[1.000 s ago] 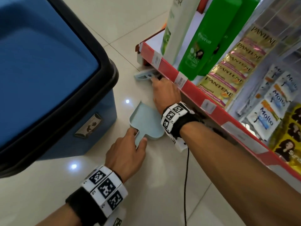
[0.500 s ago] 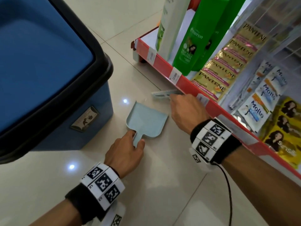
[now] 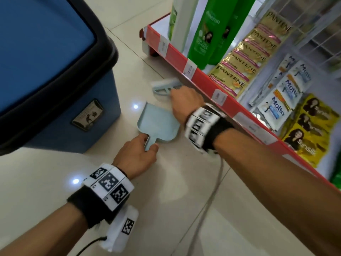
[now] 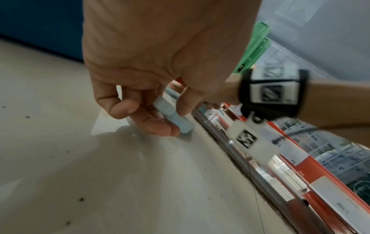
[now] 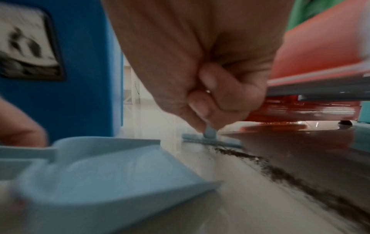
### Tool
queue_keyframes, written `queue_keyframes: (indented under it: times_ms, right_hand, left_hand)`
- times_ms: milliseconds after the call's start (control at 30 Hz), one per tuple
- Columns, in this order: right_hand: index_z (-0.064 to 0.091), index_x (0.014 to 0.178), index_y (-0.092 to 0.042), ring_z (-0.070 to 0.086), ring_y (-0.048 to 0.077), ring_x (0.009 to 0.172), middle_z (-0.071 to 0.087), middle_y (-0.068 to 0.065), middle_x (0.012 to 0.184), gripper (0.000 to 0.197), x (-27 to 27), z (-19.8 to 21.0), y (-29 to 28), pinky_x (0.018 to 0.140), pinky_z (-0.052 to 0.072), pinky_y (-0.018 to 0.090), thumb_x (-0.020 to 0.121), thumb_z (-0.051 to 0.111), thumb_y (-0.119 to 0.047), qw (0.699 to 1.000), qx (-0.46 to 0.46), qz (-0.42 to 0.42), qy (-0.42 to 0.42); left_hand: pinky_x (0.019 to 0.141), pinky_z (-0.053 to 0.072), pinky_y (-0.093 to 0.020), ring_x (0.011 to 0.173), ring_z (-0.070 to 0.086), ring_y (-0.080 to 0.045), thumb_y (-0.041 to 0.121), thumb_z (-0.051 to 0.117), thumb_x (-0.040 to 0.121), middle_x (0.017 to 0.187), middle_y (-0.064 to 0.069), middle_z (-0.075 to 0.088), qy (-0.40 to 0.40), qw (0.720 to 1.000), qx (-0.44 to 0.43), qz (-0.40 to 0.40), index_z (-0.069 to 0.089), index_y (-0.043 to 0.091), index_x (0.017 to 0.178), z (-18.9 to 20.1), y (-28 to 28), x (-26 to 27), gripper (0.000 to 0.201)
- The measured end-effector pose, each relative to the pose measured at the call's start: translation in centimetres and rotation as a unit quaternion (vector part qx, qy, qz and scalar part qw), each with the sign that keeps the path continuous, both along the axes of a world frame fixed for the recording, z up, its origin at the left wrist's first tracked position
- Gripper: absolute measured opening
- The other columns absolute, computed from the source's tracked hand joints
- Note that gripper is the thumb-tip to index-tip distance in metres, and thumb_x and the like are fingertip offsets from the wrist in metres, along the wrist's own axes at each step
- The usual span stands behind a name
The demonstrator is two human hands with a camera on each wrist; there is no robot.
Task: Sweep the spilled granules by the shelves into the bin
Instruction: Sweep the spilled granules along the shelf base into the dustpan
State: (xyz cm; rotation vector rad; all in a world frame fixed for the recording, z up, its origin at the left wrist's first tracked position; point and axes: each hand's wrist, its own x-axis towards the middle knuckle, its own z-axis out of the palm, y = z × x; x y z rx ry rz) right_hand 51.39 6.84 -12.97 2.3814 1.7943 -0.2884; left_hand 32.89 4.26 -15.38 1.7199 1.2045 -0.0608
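Head view: left hand (image 3: pixel 135 156) pinches the dustpan (image 3: pixel 158 124) handle between thumb and curled fingers, pan flat on the floor (image 3: pixel 166 191), mouth pointing away toward the brush. Right hand (image 3: pixel 185 102), fisted on the small brush (image 3: pixel 164 87), sets its head crosswise at the granules (image 5: pixel 280 171) lining the shelf (image 3: pixel 206 84) base. Blue bin (image 3: pixel 60 100) stands just left.

Green shampoo bottles (image 3: pixel 206 34) stand on the shelf; gold sachet strips (image 3: pixel 247 54), white sachets (image 3: pixel 282 97) and yellow sachets (image 3: pixel 311 130) hang beside them.
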Motion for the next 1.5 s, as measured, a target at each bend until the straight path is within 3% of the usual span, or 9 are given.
queue_keyframes:
  times_ms: [167, 333, 500, 667, 767, 1000, 1200, 1333, 1500]
  right_hand:
    - [0.063, 0.103, -0.007, 0.052, 0.026, 0.069, 0.057, 0.011, 0.078, 0.019, 1.7, 1.8, -5.0, 0.062, 0.038, 0.033, 0.097, 0.045, -0.009, 0.999, 0.013, -0.013, -0.031]
    - [0.062, 0.115, -0.009, 0.065, 0.035, 0.089, 0.067, 0.015, 0.094, 0.027, 1.3, 1.6, -1.0, 0.066, 0.042, 0.035, 0.096, 0.042, -0.007, 0.995, 0.098, -0.003, 0.007]
    - [0.064, 0.113, -0.005, 0.066, 0.031, 0.097, 0.068, 0.015, 0.106, 0.028, 0.8, -0.2, 0.2, 0.069, 0.041, 0.031, 0.099, 0.04, -0.006, 0.999, 0.05, -0.014, -0.001]
    - [0.062, 0.111, -0.007, 0.063, 0.031, 0.08, 0.062, 0.011, 0.085, 0.023, 3.1, 0.6, -6.1, 0.072, 0.052, 0.039, 0.098, 0.043, -0.011, 1.0, -0.022, 0.001, -0.009]
    - [0.061, 0.106, -0.011, 0.055, 0.022, 0.065, 0.052, 0.003, 0.071, 0.021, 4.4, 1.7, -8.4, 0.063, 0.051, 0.034, 0.101, 0.042, -0.018, 1.0, -0.008, -0.001, -0.013]
    - [0.063, 0.114, -0.019, 0.065, 0.034, 0.086, 0.067, 0.012, 0.095, 0.025, 2.6, 1.6, -2.5, 0.067, 0.046, 0.037, 0.099, 0.043, -0.019, 0.996, 0.089, 0.004, 0.023]
    - [0.062, 0.112, -0.011, 0.063, 0.034, 0.092, 0.061, 0.012, 0.094, 0.025, 3.2, 0.8, -3.9, 0.074, 0.048, 0.038, 0.098, 0.04, -0.013, 1.0, -0.02, -0.003, -0.001]
    - [0.063, 0.111, -0.014, 0.064, 0.029, 0.079, 0.063, 0.008, 0.085, 0.025, 4.9, 2.5, -9.6, 0.077, 0.058, 0.04, 0.102, 0.041, -0.021, 0.998, -0.063, 0.009, -0.018]
    - [0.064, 0.11, -0.016, 0.063, 0.026, 0.074, 0.066, 0.009, 0.082, 0.023, 4.2, 3.7, -9.5, 0.068, 0.055, 0.035, 0.101, 0.043, -0.019, 0.999, 0.028, 0.02, 0.008]
  left_hand:
    - [0.075, 0.048, -0.033, 0.092, 0.063, -0.023, 0.031, 0.045, 0.097, 0.104, -0.001, 0.067, 0.002, 1.0, -0.001, -0.016, 0.051, 0.023, 0.125, -0.5, -0.2, -0.4, 0.029]
    - [0.081, 0.049, -0.035, 0.095, 0.061, -0.022, 0.031, 0.042, 0.1, 0.11, -0.002, 0.064, -0.001, 1.0, -0.007, -0.013, 0.046, 0.021, 0.131, -0.5, -0.6, -0.3, 0.033]
    - [0.083, 0.05, -0.038, 0.095, 0.061, -0.023, 0.034, 0.042, 0.1, 0.108, -0.004, 0.064, 0.013, 1.0, -0.008, -0.004, 0.047, 0.019, 0.129, -0.2, -1.0, -0.2, 0.033]
    - [0.081, 0.044, -0.032, 0.1, 0.059, -0.024, 0.036, 0.043, 0.099, 0.117, -0.003, 0.062, 0.017, 1.0, -0.008, 0.003, 0.045, 0.02, 0.137, -0.1, -1.3, -0.5, 0.041]
    - [0.083, 0.046, -0.034, 0.101, 0.06, -0.025, 0.037, 0.043, 0.099, 0.116, -0.004, 0.063, 0.026, 1.0, -0.009, 0.003, 0.045, 0.019, 0.136, 0.0, -1.4, -0.5, 0.041]
    - [0.086, 0.05, -0.038, 0.099, 0.06, -0.026, 0.039, 0.041, 0.099, 0.117, -0.005, 0.062, 0.036, 0.999, -0.002, -0.003, 0.043, 0.017, 0.135, 0.1, -2.0, -0.3, 0.042]
    - [0.089, 0.051, -0.039, 0.1, 0.061, -0.026, 0.039, 0.044, 0.098, 0.116, -0.006, 0.063, 0.051, 0.999, -0.005, 0.004, 0.042, 0.018, 0.137, 0.5, -2.6, -1.2, 0.045]
    - [0.086, 0.051, -0.037, 0.1, 0.062, -0.025, 0.042, 0.047, 0.097, 0.117, -0.006, 0.064, 0.053, 0.999, -0.006, 0.0, 0.042, 0.019, 0.137, 0.3, -2.5, -1.9, 0.046]
    - [0.076, 0.05, -0.035, 0.093, 0.062, -0.023, 0.044, 0.048, 0.095, 0.111, -0.003, 0.064, 0.05, 0.999, 0.002, -0.011, 0.042, 0.019, 0.136, -0.1, -2.4, -1.2, 0.048]
